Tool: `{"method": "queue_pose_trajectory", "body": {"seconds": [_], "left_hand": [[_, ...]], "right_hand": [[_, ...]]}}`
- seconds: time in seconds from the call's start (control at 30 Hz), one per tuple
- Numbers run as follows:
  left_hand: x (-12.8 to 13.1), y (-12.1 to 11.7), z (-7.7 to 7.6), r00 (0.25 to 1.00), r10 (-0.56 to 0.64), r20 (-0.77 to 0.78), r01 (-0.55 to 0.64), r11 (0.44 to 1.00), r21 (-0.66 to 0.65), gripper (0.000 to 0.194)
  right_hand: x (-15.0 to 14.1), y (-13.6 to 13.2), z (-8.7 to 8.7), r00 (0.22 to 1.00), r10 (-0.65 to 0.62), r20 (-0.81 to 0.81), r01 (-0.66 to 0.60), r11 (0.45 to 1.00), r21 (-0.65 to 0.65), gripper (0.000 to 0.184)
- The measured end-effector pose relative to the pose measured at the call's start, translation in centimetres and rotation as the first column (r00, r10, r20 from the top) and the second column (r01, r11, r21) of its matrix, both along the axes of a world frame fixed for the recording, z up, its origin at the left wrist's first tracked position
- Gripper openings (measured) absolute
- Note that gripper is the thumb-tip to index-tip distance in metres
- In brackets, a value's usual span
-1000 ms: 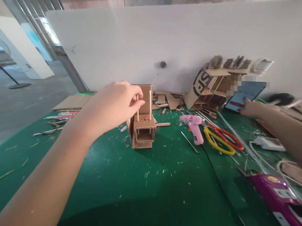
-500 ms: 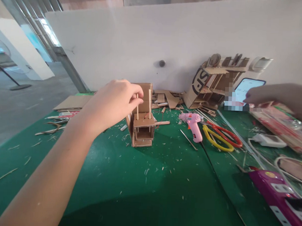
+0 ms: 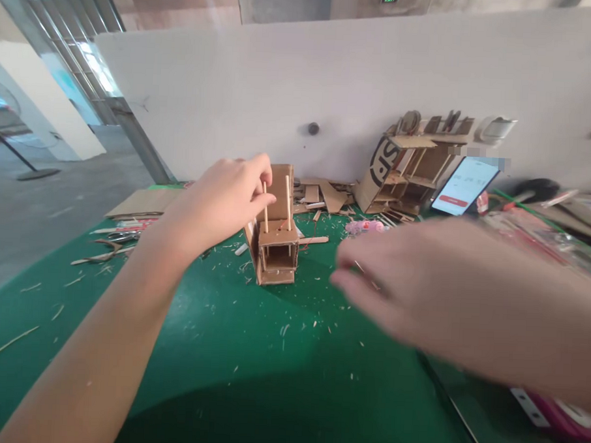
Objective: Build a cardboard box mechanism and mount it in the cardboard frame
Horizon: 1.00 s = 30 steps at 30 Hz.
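My left hand (image 3: 232, 196) is closed at the fingertips around the upper part of a wooden stick (image 3: 265, 219). This stick stands upright in the top of a small cardboard box model (image 3: 279, 237), and a second wooden stick (image 3: 289, 205) rises beside it, untouched. The model has an open front and a tall cardboard back. My right hand (image 3: 396, 271), blurred by motion, hovers over the table right of the model. Its thumb and fingers are apart, with a thin rod (image 3: 366, 275) on the table showing through the gap. The pink glue gun (image 3: 366, 226) is mostly hidden behind that hand.
A phone (image 3: 466, 185) with a lit screen leans near a larger cardboard shelf model (image 3: 400, 167). Cardboard scraps (image 3: 328, 195) lie along the white wall. A magenta power strip (image 3: 556, 416) sits at lower right. Offcuts and shavings litter the green table (image 3: 251, 350).
My right hand has moved from beside the phone leftward and nearer, now covering the scissors and most of the glue gun. My left hand stays on the stick. The view has shifted slightly.
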<state>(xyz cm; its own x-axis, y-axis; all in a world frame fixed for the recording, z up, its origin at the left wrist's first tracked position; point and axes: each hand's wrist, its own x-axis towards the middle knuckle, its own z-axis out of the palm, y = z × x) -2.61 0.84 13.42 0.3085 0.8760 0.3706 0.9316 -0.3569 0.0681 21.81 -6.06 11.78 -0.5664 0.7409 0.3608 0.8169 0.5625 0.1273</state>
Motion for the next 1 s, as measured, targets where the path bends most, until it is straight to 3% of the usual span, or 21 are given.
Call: {"method": "queue_pose_trajectory", "body": {"seconds": [0.07,0.13,0.33,0.4,0.53,0.63,0.8,0.9,1.0], "left_hand": [[0.1,-0.1,-0.1,1.0,-0.011,0.024,0.011,1.0,0.005,0.022],[0.2,-0.1,-0.3,0.998,-0.028,0.056,0.027,0.999,0.02,0.021],[0.6,0.1,-0.8,0.995,-0.065,0.077,0.058,0.994,0.094,0.021],[0.7,0.3,-0.8,0.994,-0.06,0.087,0.051,0.994,0.095,0.019],[1.1,0.4,-0.9,0.992,-0.038,0.122,0.025,0.995,0.1,0.02],[1.4,0.5,-1.0,0.993,0.017,0.117,-0.029,0.994,0.107,0.02],[1.5,0.5,-1.3,0.997,0.018,0.074,-0.028,0.989,0.144,0.018],[1.5,0.3,-1.2,0.996,0.017,0.085,-0.028,0.99,0.136,0.017],[1.4,0.2,-0.9,0.995,0.011,0.104,-0.023,0.993,0.117,0.015]], "right_hand": [[-3.6,-1.3,-2.0,0.976,0.143,0.165,-0.097,0.962,-0.256,0.025],[-5.8,-1.1,-3.5,0.955,0.164,0.247,-0.04,0.897,-0.441,0.028],[-7.7,1.9,-7.3,0.968,0.056,0.245,0.095,0.822,-0.562,0.031],[-7.7,2.5,-8.5,0.985,0.031,0.168,0.07,0.826,-0.559,0.033],[-7.2,3.0,-10.1,0.999,-0.01,0.033,0.023,0.904,-0.427,0.037],[-7.0,3.2,-10.7,1.0,-0.02,-0.009,0.015,0.931,-0.364,0.036],[-7.1,2.8,-11.6,0.995,0.101,-0.016,-0.101,0.947,-0.306,0.029],[-7.1,2.4,-11.4,0.988,0.154,-0.001,-0.147,0.94,-0.308,0.028],[-6.8,2.4,-9.7,0.981,0.165,-0.099,-0.183,0.957,-0.225,0.032]]}}
